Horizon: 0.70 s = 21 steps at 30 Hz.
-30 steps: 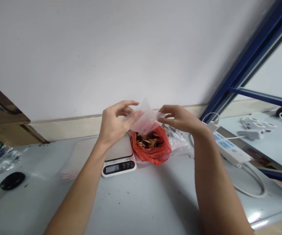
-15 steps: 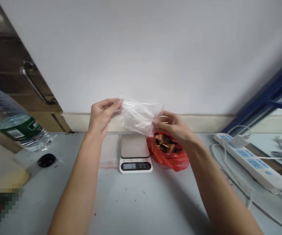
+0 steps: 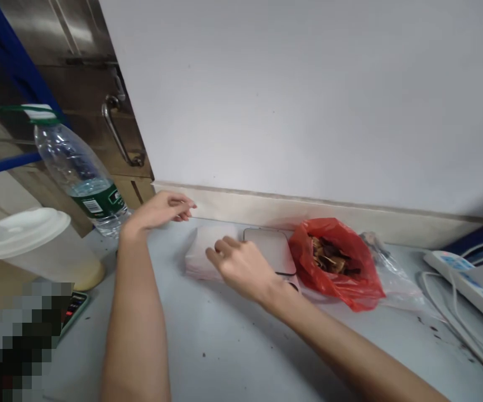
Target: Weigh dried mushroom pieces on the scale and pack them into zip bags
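My left hand (image 3: 168,209) hovers near the wall's foot, fingers loosely bent and slightly apart, with nothing visible in them. Below and to its right lies a stack of clear zip bags (image 3: 207,240). Over the stack's right edge is my right hand (image 3: 241,265), its fingers curled in; whatever they may pinch is hidden. Behind that hand a kitchen scale (image 3: 270,248) shows its bare plate, while its display is mostly covered. Right of the scale, a red plastic bag (image 3: 308,251) stands open with dried brown slices (image 3: 331,259) inside.
A clear plastic bag (image 3: 400,287) lies beyond the red bag. At far right are a power strip (image 3: 467,273) and white cables. On the left stand a water bottle (image 3: 94,195) and a lidded plastic cup (image 3: 52,251), with a phone (image 3: 76,307) close by.
The clear zip bag stretched between both hands is gone from them. My right hand has moved left and down to the stack; my left hand is apart from it. The view has turned left.
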Motion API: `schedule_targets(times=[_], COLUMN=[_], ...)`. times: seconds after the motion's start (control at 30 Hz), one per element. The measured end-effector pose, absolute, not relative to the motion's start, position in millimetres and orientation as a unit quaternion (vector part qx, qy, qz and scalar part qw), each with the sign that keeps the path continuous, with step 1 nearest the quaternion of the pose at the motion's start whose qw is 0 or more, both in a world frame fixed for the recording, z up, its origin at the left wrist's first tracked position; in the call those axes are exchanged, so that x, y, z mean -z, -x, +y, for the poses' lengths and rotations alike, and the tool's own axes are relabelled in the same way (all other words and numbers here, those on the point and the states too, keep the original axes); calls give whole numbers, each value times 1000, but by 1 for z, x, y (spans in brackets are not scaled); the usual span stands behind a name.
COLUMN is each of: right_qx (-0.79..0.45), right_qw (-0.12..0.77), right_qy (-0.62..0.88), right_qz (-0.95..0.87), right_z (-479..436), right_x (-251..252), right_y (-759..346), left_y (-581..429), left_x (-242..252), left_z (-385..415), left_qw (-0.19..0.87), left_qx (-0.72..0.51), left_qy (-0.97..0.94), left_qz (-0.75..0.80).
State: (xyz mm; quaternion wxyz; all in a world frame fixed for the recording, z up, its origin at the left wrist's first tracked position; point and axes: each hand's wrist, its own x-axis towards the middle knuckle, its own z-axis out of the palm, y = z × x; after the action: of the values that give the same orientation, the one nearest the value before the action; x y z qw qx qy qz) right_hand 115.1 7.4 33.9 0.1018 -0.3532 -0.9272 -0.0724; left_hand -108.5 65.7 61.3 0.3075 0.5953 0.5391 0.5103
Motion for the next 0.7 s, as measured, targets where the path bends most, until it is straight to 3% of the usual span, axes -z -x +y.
schedule_targets(times=[0.1, 0.27, 0.5, 0.7], right_qx=[46, 5, -8, -90], right_qw=[-5, -12, 0, -7], right_qy=[313, 309, 319, 293], right_qz=[-949, -951, -948, -952], right_z=[-5, -8, -11, -10], right_x=[-11, 10, 9, -12], right_y=[-102, -109, -114, -132], left_y=[99, 72, 46, 23], left_x=[-60, -40, -3, -18], left_z=[63, 76, 100, 92], left_qw=[410, 470, 321, 218], left_qx=[-335, -164, -47, 65], left_qy=[-650, -676, -708, -716], left_qz=[545, 544, 628, 660])
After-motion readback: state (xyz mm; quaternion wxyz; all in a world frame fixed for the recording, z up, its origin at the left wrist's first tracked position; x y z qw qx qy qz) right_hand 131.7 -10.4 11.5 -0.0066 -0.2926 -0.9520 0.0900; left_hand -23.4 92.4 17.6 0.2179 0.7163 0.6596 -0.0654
